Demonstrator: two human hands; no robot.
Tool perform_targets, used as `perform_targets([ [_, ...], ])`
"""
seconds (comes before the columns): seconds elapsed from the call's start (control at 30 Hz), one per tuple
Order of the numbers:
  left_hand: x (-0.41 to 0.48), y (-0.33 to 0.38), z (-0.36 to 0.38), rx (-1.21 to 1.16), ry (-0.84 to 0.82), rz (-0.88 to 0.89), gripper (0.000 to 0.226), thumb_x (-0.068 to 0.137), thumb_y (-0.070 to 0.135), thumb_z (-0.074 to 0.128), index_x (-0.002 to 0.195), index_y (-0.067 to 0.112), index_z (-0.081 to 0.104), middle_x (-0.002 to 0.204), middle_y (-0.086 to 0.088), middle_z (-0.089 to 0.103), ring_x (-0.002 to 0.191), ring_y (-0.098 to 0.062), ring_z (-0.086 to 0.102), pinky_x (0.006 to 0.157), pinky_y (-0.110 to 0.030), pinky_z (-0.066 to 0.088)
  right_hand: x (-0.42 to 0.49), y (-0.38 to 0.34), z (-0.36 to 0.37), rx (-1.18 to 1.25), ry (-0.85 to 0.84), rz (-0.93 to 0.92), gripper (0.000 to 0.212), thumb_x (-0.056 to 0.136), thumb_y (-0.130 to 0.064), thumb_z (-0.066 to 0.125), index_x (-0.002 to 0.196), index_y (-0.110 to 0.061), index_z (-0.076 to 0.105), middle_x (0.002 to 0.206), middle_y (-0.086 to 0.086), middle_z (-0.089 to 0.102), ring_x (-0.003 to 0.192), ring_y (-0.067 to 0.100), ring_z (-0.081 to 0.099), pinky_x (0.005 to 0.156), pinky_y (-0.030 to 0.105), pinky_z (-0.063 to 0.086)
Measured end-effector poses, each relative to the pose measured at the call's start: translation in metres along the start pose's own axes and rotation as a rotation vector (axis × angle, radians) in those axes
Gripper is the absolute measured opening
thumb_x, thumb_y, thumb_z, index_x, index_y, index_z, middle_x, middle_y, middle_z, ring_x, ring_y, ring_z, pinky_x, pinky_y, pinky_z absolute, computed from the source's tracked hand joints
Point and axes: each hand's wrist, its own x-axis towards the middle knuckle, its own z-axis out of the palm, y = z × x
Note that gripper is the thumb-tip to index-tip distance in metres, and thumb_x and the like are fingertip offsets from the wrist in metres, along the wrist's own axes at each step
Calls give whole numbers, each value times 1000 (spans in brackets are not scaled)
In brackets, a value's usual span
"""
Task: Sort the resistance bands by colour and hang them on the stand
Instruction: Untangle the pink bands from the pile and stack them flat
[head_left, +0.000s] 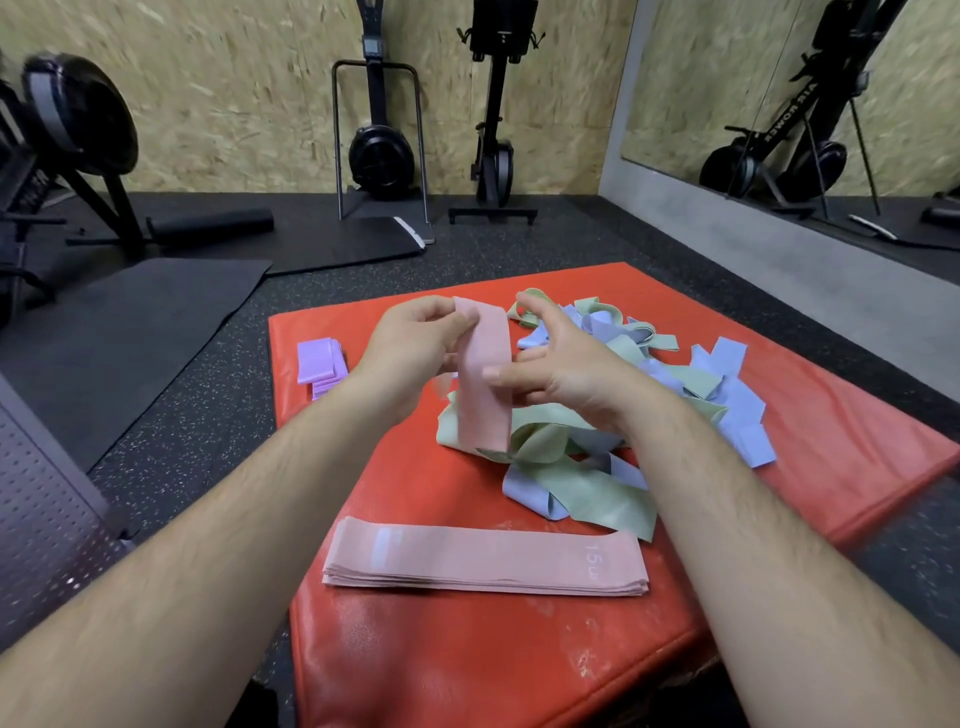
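**Head view.** The left hand (410, 348) pinched the upper end of a salmon-pink flat elastic resistance band (483, 415), which hung upright above the red vinyl padded mat (467, 675). The right hand (556, 374) pinched the band at mid-length, with the thumb on its front face and the other fingers loosely spread behind. A neat stack of pink bands (483, 566) lay at the mat's near edge and a small stack of purple bands (319, 364) at its left edge. A tangled heap of green and blue bands (587, 493) lay beneath the hands.
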Motion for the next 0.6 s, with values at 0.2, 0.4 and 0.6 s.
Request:
perform_targets([
  [0.2, -10, 5, -9, 190, -118, -229, 38, 94, 49, 62, 97, 12, 67, 72, 1, 66, 64, -16, 63, 68, -33, 57, 9, -5, 4, 76, 241, -108, 65, 84, 2, 70, 135, -34, 51, 126, 17, 55, 71, 19, 66, 65, 33, 59],
  [0.4, -20, 7, -7, -171, -85, -235, 36, 89, 3, 70, 113, 21, 51, 81, -8, 67, 53, -14, 61, 54, -27, 55, 11, -8, 5, 187, 193, -26, 40, 87, 15, 39, 106, -3, 69, 105, 20, 71, 84, 23, 73, 76, 28, 60],
  [0.6, -17, 18, -13, -259, -152, -164, 19, 99, 18, 53, 99, 6, 68, 83, -8, 69, 65, -14, 62, 62, -26, 56, 8, -5, 11, -9, 118, -162, 22, 94, -2, 61, 109, -11, 74, 89, 5, 68, 72, 8, 64, 69, 24, 54],
])
